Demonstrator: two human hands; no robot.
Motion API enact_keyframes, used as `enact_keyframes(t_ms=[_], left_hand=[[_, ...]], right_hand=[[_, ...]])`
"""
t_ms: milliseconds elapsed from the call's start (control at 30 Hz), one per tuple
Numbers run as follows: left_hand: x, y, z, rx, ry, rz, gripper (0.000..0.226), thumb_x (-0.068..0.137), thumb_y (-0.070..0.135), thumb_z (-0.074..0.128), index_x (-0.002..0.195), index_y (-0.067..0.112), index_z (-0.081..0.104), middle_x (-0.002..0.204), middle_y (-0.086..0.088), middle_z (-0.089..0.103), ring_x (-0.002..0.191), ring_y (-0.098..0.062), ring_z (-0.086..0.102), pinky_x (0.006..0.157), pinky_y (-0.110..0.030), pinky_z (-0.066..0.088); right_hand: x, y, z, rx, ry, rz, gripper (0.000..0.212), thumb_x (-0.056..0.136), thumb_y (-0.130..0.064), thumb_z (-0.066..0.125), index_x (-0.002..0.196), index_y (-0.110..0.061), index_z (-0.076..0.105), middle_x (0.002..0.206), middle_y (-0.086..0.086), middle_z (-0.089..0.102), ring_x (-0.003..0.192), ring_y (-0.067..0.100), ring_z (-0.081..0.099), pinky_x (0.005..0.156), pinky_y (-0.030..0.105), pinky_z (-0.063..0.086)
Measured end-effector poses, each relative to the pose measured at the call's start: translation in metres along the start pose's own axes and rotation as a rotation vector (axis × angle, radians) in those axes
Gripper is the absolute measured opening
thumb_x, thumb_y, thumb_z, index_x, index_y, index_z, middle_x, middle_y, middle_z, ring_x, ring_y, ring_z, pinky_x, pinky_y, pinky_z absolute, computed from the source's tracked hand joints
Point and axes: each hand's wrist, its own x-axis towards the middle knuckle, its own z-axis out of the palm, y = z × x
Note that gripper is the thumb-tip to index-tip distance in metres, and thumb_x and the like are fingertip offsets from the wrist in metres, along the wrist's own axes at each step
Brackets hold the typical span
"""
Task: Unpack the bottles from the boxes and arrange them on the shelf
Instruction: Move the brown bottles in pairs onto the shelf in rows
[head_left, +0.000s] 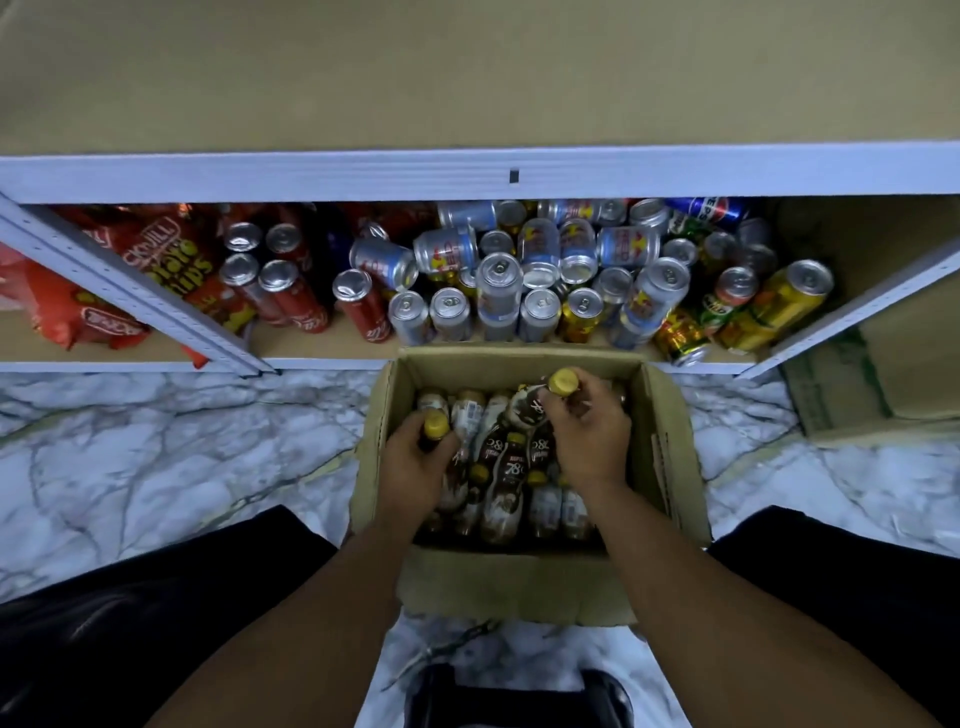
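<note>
Reaching into the cardboard box (519, 582) on the floor (156, 467), the left hand (413, 470) curls its fingers round a yellow-capped bottle (436, 426) at the box's left side. The right hand (587, 436) pinches a second bottle (562, 383) by its neck, tilted above those packed inside, with the can-filled shelf (467, 174) just beyond.

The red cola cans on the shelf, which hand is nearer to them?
Left. The left hand sits below-right of the red cola cans; the right hand lies farther right.

bottle labels (511, 460): blurred | chip bags (62, 312): cut off left | second box (904, 343): cut off right
</note>
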Motion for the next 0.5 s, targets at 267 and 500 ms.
enact_keyframes(t_ms=[267,500], left_hand=[[0.009,0.074,-0.017,-0.135,0.031,0.251,0.019,0.089,0.02,0.081,0.105,0.02,0.069,0.093,0.002,0.069,0.09,-0.017,0.064,0.084,-0.041,0.057],[-0.015,0.134,-0.042,-0.202,0.034,0.384,0.015,0.091,0.024,0.079,0.101,0.028,0.068,0.093,-0.001,0.069,0.09,-0.016,0.063,0.082,-0.039,0.054]], right_hand=[[-0.013,-0.044,-0.018,-0.004,-0.059,-0.137,0.034,0.092,-0.031,0.076,0.124,-0.021,0.068,0.096,-0.016,0.071,0.086,-0.006,0.063,0.074,0.015,0.052],[-0.038,-0.083,-0.046,0.074,-0.054,-0.237,0.03,0.097,-0.035,0.068,0.125,-0.028,0.06,0.107,-0.011,0.069,0.094,0.005,0.064,0.077,0.028,0.053]])
